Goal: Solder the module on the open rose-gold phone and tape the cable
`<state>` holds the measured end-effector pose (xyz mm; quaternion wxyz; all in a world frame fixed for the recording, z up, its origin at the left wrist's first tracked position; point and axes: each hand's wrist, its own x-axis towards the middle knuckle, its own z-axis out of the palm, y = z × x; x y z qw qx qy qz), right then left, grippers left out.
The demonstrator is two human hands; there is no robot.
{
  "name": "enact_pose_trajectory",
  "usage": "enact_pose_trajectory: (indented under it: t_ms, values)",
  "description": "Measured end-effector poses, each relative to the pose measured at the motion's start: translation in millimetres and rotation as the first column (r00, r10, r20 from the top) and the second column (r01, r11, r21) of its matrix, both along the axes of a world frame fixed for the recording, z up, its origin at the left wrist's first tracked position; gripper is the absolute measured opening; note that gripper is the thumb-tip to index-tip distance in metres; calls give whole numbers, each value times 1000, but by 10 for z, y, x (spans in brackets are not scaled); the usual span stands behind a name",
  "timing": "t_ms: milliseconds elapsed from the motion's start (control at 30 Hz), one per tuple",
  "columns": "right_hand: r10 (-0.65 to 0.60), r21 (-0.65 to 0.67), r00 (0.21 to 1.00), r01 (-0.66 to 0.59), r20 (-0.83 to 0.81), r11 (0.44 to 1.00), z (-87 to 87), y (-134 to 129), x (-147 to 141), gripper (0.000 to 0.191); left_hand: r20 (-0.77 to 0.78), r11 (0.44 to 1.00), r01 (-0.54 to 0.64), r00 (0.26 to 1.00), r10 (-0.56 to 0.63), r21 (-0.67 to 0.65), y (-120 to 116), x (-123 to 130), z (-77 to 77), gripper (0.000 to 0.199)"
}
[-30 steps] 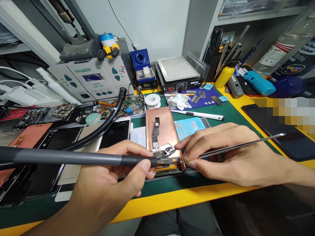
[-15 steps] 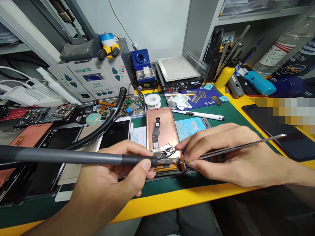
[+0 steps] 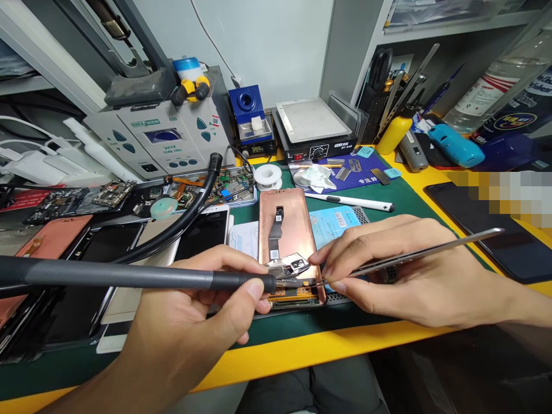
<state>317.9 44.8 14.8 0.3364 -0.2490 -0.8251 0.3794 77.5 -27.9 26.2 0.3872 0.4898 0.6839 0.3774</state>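
A dark grey, pen-shaped tool [image 3: 150, 276] is gripped in the left hand [image 3: 194, 316], its black collar pinched between thumb and index finger. By the right hand [image 3: 414, 290], a thin silver metal tool [image 3: 431, 251] is held in a closed fingertip grip, its rear end raised to the right. The working ends of both are brought close together over the lower part of a copper-coloured phone panel [image 3: 297, 224], which is laid on a green mat [image 3: 293, 325] on the yellow-edged table [image 3: 345, 345]. Whether the two tips are touching cannot be made out clearly. A crumpled silver foil-like piece [image 3: 287, 265] is seen between the hands, above the tips. Farther up the panel, a dark grey ribbon strip [image 3: 275, 231] is attached lengthwise. Beyond the panel, a white plastic spool [image 3: 268, 175] and a white pen-shaped tool [image 3: 353, 202] are set down.
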Motion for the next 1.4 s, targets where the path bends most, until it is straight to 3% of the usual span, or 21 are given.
enact_pose_trajectory:
  t_ms: [333,1067,1400]
  values:
    - [39,-4,999,-39,-12,999,-12,-7,-11,17,-41,1000,24,999,-24,2,6,-68,-34,18]
    - [19,1,1000,-19,15,1000,-16,5,20,8,12,1000,20,1000,-20,-1,-6,-16,60,9]
    - [17,-10,1000,-17,8,1000,-9,5,15,9,6,999,45,999,-45,-2,-12,-55,22,10]
